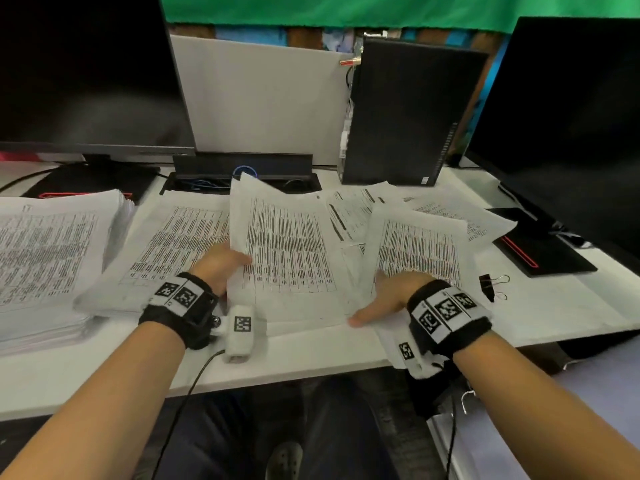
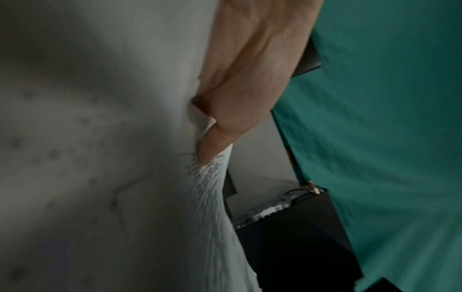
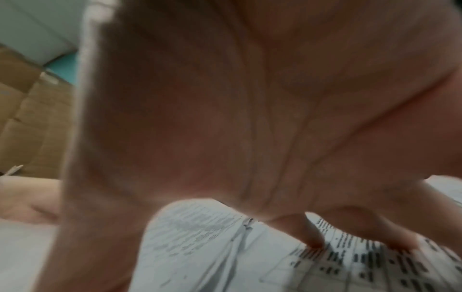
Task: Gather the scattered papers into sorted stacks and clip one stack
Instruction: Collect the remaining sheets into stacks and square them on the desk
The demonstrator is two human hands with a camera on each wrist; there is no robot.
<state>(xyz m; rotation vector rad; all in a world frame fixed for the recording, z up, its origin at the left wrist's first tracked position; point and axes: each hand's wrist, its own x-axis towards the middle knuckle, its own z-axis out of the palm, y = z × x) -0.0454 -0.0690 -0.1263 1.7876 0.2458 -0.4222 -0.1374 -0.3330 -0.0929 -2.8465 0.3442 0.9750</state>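
Our left hand (image 1: 221, 263) pinches a white printed table sheet (image 1: 284, 244), lifting it for sorting. Our right hand (image 1: 388, 299) presses spread fingers on another printed sheet (image 1: 419, 247), pinning it to the white counter (image 1: 311, 355).

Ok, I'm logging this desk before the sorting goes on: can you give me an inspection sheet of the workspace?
Surface: white desk, mostly covered with paper.
Job's things: tall paper stack at left; loose printed sheets spread across the middle and right; binder clips lying right of them.
Clutter: nothing seen beyond the papers.
Hands: left hand pinches the lifted sheet; right hand rests fingers on another sheet.
Cables: black wrist-camera lead hanging off the front edge; blue cable in the tray behind.
Surroundings: two dark monitors, a black computer tower, green cloth behind.
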